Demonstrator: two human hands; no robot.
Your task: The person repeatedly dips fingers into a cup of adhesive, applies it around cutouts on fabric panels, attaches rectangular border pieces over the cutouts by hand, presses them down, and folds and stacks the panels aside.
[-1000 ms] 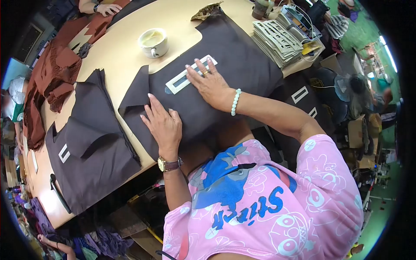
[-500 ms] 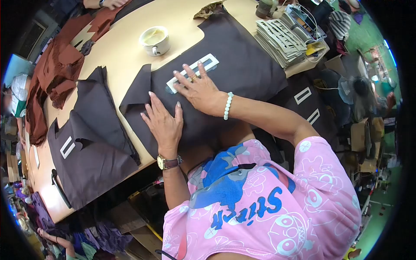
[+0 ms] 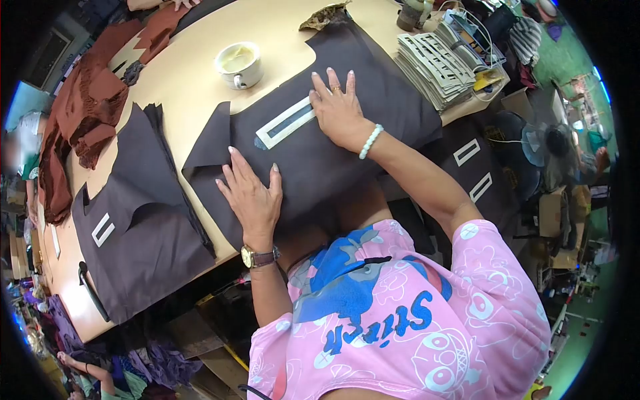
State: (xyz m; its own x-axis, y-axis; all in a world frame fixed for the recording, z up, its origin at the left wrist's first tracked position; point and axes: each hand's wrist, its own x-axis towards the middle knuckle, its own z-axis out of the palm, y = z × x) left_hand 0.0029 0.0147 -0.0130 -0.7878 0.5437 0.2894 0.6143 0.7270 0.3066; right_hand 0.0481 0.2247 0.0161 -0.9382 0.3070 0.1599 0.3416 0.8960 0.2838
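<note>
A dark fabric piece (image 3: 373, 87) lies over the table edge in front of me. On it sits a white rectangular frame piece (image 3: 272, 137) with a dark slot along its middle. My right hand (image 3: 340, 117), with a beaded bracelet, rests with spread fingers over the frame's upper right end and hides that end. My left hand (image 3: 252, 200), with a wristwatch, lies spread on the fabric below and left of the frame. A folded fabric corner (image 3: 212, 137) is beyond its fingertips.
A white cup (image 3: 239, 65) stands behind the fabric. Another dark fabric stack (image 3: 143, 233) lies left, rust-coloured cloth (image 3: 87, 107) beyond it. White cut pieces (image 3: 437, 67) are piled at the right. A co-worker's hand (image 3: 185, 3) shows at the top.
My right hand moved left along the white frame piece, then back to the upper right, uncovering the frame's lower left part. My left hand stayed nearly still on the fabric.
</note>
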